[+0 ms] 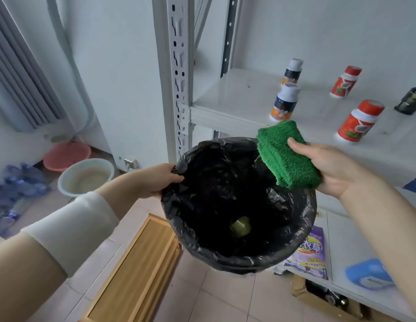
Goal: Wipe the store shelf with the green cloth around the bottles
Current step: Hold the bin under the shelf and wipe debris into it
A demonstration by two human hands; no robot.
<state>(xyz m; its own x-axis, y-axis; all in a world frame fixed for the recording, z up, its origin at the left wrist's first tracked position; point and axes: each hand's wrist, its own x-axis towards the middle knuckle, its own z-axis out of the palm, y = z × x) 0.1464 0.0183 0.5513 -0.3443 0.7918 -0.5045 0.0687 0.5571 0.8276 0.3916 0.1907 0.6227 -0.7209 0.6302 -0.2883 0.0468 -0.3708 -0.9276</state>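
Note:
My right hand (334, 168) grips a folded green cloth (286, 154), held over the right rim of a bin lined with a black bag (234, 254). My left hand (155, 180) pinches the bin's left rim and holds it up just below the front edge of the white shelf (230, 105). On the shelf stand two white-capped bottles (284, 102), two red-capped bottles (359, 122) and a dark bottle (410, 99) at the right edge. A small yellow-green item (240, 226) lies at the bottom of the bin.
The perforated white shelf post (179, 77) rises left of the shelf. A lower shelf holds a purple packet (311, 249) and a blue object (369, 275). On the floor are a white basin (86, 177), a pink basin (66, 155), plastic water bottles (14, 194) and a wooden frame (137, 270).

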